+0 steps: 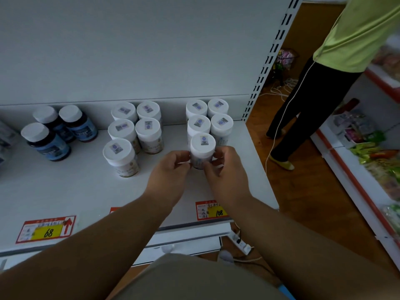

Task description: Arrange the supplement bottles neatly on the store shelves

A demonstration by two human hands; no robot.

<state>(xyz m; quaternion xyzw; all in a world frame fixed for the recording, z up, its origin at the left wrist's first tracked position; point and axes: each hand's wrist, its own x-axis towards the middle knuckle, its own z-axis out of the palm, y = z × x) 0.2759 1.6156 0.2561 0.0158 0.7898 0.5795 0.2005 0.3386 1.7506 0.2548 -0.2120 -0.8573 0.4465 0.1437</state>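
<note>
Head view: white-capped bottle (202, 150) stands on the shelf (75, 187) at the front of the right-hand cluster (208, 118) — left hand (171, 169) and right hand (225, 167) pinch its sides with curled fingers — dark bottles (58, 131) far left

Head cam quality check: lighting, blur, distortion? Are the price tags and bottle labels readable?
Head view: dim, flat light with no glare; wide-angle bending shows in the shelf upright. The price tags read 68 and 108. The held bottle, pinched between the left hand and right hand, has a label too soft to read. The right-edge snack shelf is blurred.
</note>
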